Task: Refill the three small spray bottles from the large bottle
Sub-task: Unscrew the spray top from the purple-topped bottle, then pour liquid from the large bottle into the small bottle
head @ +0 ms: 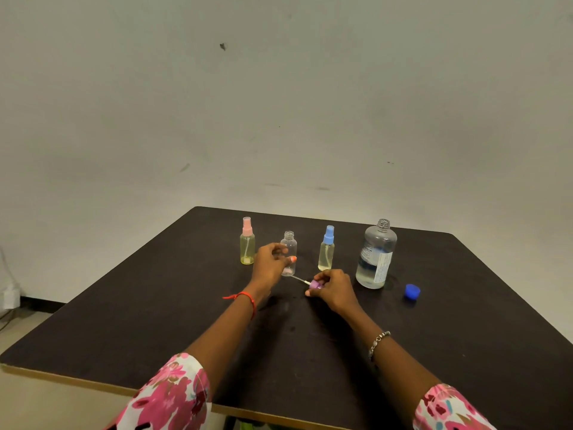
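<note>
Your right hand [333,290] pinches the purple spray head [315,285], its tube pointing to 10 o'clock. Your left hand [269,264] grips the open small bottle [289,240], which stands upright.

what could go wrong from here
The large clear plastic bottle stands uncapped beside the right hand; a bump could tip and spill it. The small clear uncapped bottle in the left hand has a narrow neck, so pouring may miss. The dip tube of the purple spray head nears the black table and may pick up dirt.

dark table [155,321] | pale scuffed wall [279,103] | white box [9,297] low, far left
</note>
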Motion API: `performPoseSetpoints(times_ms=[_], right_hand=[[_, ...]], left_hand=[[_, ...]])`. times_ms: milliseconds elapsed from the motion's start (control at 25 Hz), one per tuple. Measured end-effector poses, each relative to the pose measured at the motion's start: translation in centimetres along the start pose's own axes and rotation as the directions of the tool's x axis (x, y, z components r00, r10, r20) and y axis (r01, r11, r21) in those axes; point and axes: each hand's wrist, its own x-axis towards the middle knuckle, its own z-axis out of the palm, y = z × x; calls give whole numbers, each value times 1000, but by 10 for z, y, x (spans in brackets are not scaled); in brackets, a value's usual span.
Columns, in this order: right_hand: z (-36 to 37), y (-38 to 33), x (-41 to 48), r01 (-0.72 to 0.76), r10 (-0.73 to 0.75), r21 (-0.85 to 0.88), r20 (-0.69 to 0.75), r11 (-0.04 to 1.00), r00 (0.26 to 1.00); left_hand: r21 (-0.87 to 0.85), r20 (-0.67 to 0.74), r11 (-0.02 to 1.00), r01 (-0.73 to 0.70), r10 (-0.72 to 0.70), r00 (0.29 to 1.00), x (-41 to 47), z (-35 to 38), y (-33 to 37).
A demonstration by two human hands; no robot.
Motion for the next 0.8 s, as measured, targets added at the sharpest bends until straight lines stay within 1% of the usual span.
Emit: performPoseSetpoints(times_ms=[80, 160, 200, 240, 280, 320, 400, 440, 480, 520, 560, 600, 680, 800], right_hand=[[-1, -1, -1, 10, -10, 7, 4, 1000, 1000], [-3, -5, -4, 25, -23, 96, -24, 995, 999], [-7, -8, -6, 53, -44, 137, -68, 989, 997], [-11, -11, -7, 100, -79, 147, -142, 984, 987], [-18, -15, -8, 160, -123, 136, -247, 978, 961], [-26, -19, -7, 228, -165, 130, -374, 965, 913], [-44, -26, -4, 322, -195, 96, -626, 942, 755], [-54, -28, -1, 319, -174, 75, -710, 945, 682], [-62, -28, 1, 282, -129, 74, -759, 957, 638], [-69, -25, 3, 231, -72, 95, -780, 968, 622], [-75, -21, 6, 181, -20, 120, -780, 976, 626], [-79, -15, 8, 138, 22, 144, -764, 980, 645], [-84, -4, 14, 68, 84, 190, -693, 979, 716], [-87, 9, 23, -26, 164, 256, -534, 966, 829]], left_hand=[[7, -2, 1000, -1, 1, 1000, 0, 2, 0], [8, -1, 1000, -4, 4, 1000, 1, 4, 1], [10, 2, 1000, -3, 3, 1000, 1, 5, 2], [15, 8, 1000, 1, -1, 1000, 1, 6, 2], [20, 15, 1000, 5, -5, 1000, 2, 7, 3], [25, 22, 1000, 6, -6, 1000, 2, 9, 4], [30, 30, 1000, -6, 5, 1000, 2, 13, 6], [32, 32, 999, -13, 12, 999, 1, 15, 8], [36, 33, 999, -18, 17, 999, 1, 18, 9], [38, 36, 999, -21, 20, 999, 0, 22, 11], [38, 40, 999, -24, 22, 999, 0, 26, 12], [40, 45, 999, -27, 25, 999, -1, 30, 13], [46, 58, 998, -41, 38, 998, -2, 37, 15], [45, 78, 997, -56, 52, 996, -2, 46, 18]])
